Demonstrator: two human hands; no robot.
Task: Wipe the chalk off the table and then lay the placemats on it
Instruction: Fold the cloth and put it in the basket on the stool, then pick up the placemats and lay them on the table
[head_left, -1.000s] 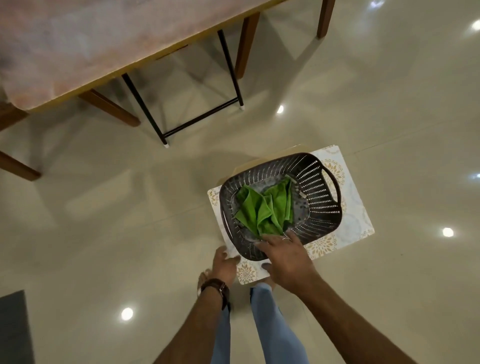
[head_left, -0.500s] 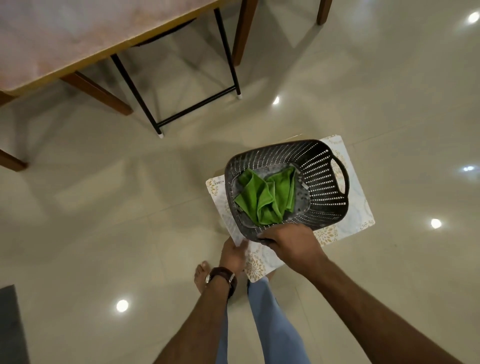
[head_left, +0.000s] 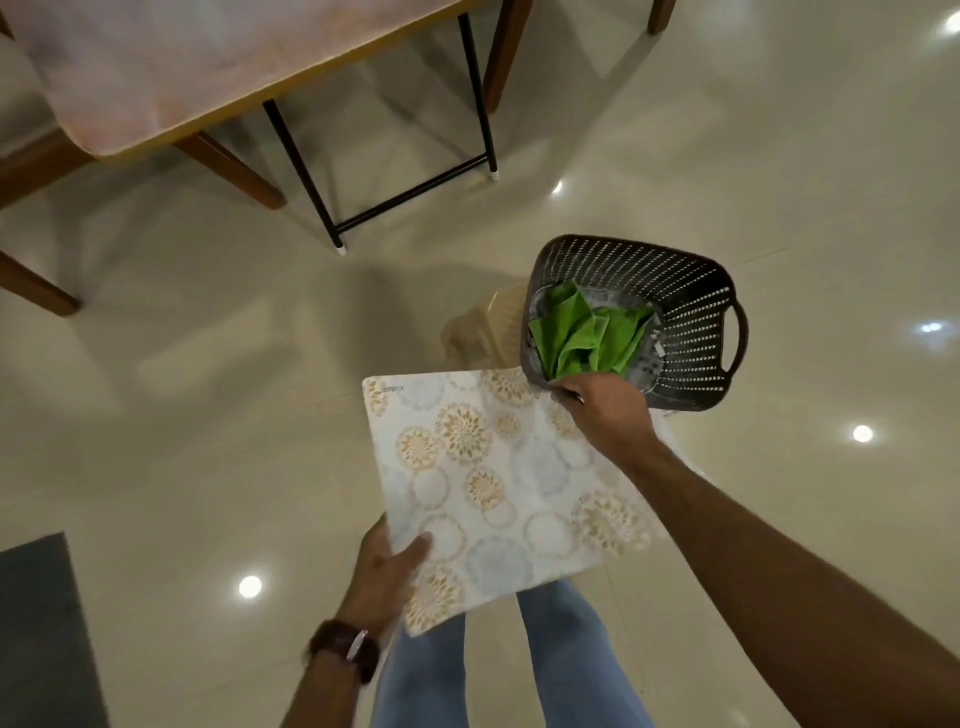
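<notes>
Placemats being pinched by left hand; right hand gripping basket rim, green cloth lying inside.

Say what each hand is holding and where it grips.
The left hand holds the placemat by its near left edge. The right hand grips the dark basket by its near rim.

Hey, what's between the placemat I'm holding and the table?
In the head view, only bare glossy floor lies between the placemat and the table; the table's black leg frame stands on it.
</notes>
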